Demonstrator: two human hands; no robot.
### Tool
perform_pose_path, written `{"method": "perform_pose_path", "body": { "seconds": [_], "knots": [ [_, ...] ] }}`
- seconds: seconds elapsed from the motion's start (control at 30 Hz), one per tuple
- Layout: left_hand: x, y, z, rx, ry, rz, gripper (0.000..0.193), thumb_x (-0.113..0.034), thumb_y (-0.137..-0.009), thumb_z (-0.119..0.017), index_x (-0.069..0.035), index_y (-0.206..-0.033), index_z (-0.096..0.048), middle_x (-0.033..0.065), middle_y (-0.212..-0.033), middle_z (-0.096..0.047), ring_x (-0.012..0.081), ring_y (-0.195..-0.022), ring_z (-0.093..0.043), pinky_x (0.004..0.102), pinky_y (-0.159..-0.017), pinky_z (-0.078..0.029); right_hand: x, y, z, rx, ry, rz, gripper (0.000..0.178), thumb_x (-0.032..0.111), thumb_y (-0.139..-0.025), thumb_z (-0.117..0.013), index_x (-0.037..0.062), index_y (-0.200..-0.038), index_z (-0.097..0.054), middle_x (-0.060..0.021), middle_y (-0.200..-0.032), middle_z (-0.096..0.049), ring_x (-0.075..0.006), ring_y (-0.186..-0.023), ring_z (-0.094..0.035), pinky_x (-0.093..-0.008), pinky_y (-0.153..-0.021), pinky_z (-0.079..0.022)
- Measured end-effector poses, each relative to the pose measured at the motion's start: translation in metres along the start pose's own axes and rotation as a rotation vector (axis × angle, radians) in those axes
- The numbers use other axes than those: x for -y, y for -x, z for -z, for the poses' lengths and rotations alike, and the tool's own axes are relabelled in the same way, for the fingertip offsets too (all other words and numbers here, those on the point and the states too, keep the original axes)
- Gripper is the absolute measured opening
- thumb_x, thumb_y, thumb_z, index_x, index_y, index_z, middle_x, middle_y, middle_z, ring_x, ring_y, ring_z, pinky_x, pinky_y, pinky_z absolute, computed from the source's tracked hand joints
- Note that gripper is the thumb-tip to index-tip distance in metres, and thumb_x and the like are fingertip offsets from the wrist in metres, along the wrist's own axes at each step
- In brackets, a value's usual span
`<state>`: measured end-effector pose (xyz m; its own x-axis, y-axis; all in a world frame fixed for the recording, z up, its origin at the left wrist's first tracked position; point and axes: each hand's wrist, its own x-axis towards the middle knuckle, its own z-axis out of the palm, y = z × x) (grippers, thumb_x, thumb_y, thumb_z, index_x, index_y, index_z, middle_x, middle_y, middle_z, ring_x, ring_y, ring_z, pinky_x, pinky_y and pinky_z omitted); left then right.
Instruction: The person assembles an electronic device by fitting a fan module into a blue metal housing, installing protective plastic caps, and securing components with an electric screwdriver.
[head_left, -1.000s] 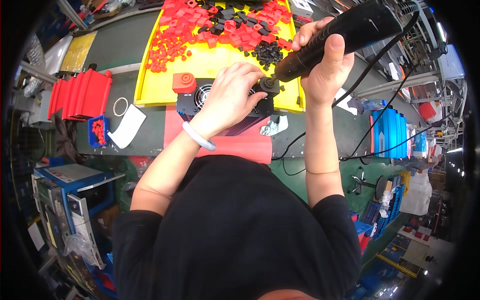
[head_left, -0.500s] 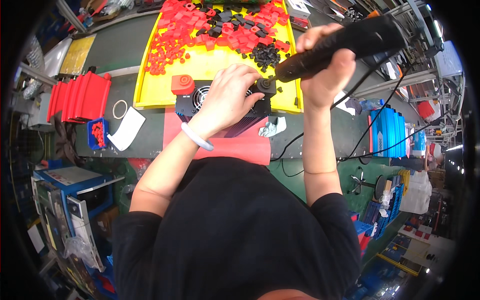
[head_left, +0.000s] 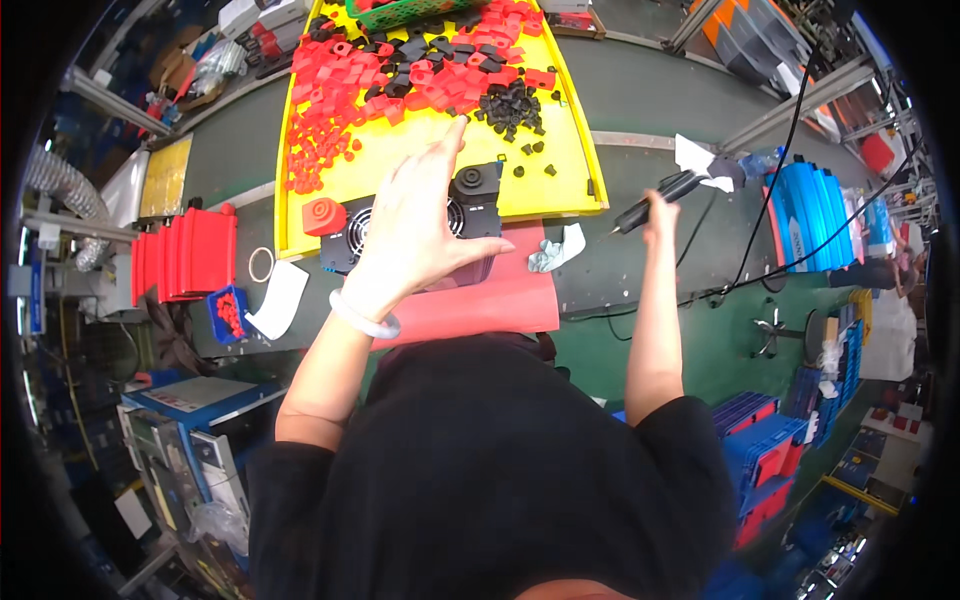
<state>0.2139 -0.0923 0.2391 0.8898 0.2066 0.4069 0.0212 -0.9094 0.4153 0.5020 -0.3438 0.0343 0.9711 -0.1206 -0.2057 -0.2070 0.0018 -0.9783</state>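
My left hand (head_left: pixel 410 220), with a pale bangle on its wrist, is open above a black box-shaped device (head_left: pixel 485 218) with fan grilles, hiding the middle of it. A red terminal cover (head_left: pixel 323 217) sits at the device's left corner and a black terminal cover (head_left: pixel 476 182) at its right corner. Off to the right, over the bench, my right hand (head_left: pixel 658 218) is closed round a black electric screwdriver (head_left: pixel 632 216), whose bit points down and left. The device stands on a pink-red mat (head_left: pixel 470 312), against a yellow tray (head_left: pixel 560 203).
Red and black plastic pieces (head_left: pixel 430 75) fill the tray's far part, by a green basket (head_left: pixel 415 10). At left are red finned casings (head_left: pixel 200 250), a blue bin (head_left: pixel 228 314) and white paper (head_left: pixel 280 298). A crumpled cloth (head_left: pixel 557 250) and blue casings (head_left: pixel 808 215) lie right.
My right hand has drawn the screwdriver off the black terminal cover, moving right and lower over the bench. The left hand has spread its fingers and come away from that cover. The view has shifted.
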Motion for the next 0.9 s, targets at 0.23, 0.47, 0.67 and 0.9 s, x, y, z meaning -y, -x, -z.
{"method": "perform_pose_path", "body": {
  "seconds": [0.23, 0.47, 0.67, 0.9],
  "knots": [
    [-0.01, -0.012, 0.0, 0.183, -0.021, 0.109, 0.118, -0.031, -0.049, -0.086, -0.006, -0.143, -0.019, 0.0105, -0.109, -0.06, 0.0302, -0.104, -0.053, 0.0414, -0.096, -0.034, -0.133, 0.004, 0.004, -0.195, 0.719, -0.219, 0.065, 0.025, -0.067, -0.073, -0.0111, -0.113, -0.044, -0.0258, -0.113, -0.055, -0.0348, -0.105, -0.055, -0.0384, -0.09, -0.044],
    [-0.015, -0.017, -0.003, 0.244, 0.035, 0.156, 0.115, -0.024, -0.049, -0.086, -0.006, -0.142, -0.02, 0.016, -0.105, -0.057, 0.0308, -0.098, -0.053, 0.0397, -0.092, -0.037, -0.137, 0.016, 0.009, -0.127, 0.8, -0.109, 0.066, 0.035, -0.07, -0.072, -0.0126, -0.108, -0.045, -0.028, -0.111, -0.05, -0.0384, -0.11, -0.047, -0.0416, -0.093, -0.041],
    [-0.009, -0.003, -0.011, 0.142, 0.102, 0.219, 0.109, -0.019, -0.051, -0.084, -0.005, -0.14, -0.022, 0.0139, -0.106, -0.057, 0.0279, -0.099, -0.053, 0.0389, -0.091, -0.04, -0.136, 0.055, 0.012, -0.34, 0.698, 0.126, 0.053, 0.028, -0.075, -0.067, -0.005, -0.111, -0.047, -0.0211, -0.106, -0.047, -0.0331, -0.103, -0.045, -0.0409, -0.09, -0.038],
    [-0.014, 0.025, -0.003, 0.067, 0.215, 0.232, 0.108, -0.014, -0.054, -0.083, -0.002, -0.138, -0.017, 0.0138, -0.11, -0.056, 0.0238, -0.101, -0.056, 0.0346, -0.089, -0.043, -0.125, 0.134, 0.006, 0.118, 0.295, 0.187, 0.018, 0.017, -0.088, -0.056, 0.0007, -0.096, -0.057, -0.0089, -0.079, -0.06, -0.0185, -0.072, -0.057, -0.0308, -0.067, -0.046]
  ]
}}
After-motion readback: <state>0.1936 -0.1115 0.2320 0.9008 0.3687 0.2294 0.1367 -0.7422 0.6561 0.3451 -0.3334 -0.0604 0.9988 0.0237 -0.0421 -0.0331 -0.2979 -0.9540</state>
